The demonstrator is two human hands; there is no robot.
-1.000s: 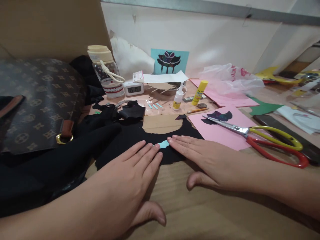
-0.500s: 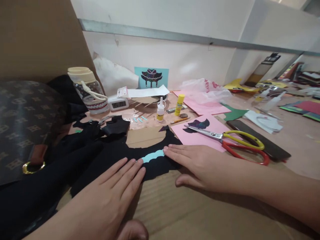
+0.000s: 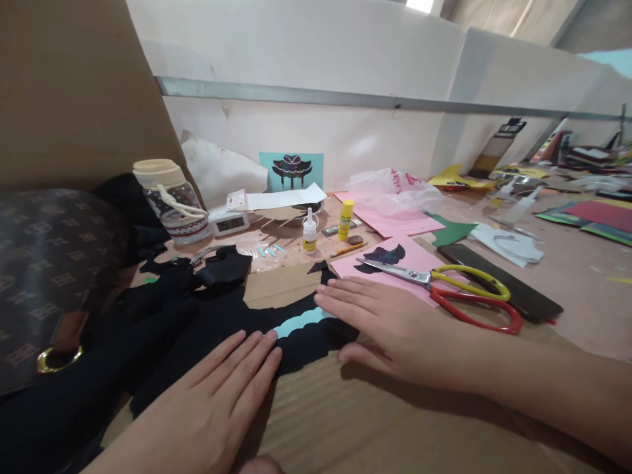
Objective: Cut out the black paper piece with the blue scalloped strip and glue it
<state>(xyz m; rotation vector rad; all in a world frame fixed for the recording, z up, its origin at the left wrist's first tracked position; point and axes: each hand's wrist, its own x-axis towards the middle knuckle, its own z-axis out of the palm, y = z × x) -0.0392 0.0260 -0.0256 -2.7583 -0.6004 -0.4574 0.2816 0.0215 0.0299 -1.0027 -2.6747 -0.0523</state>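
Note:
A scalloped light-blue paper strip lies on black fabric, which rests on a cardboard sheet. The flat fingers of my left hand press on the fabric and cover the strip's left end. At the other end, my right hand lies flat with its fingertips over the strip and its thumb spread. Both hands are open, holding nothing. Just beyond my right hand, scissors with one yellow and one red handle lie on pink paper beside a dark cut-out shape.
A glue bottle, a glue stick and a pencil are behind the fabric. A dark phone-like slab lies at the right. On the left are a brown patterned bag, a water bottle and a digital clock.
The view has tilted up slightly, so the table things sit lower and a bit further left. My right fingertips now cover the fabric above the strip's right end; both hands stay flat.

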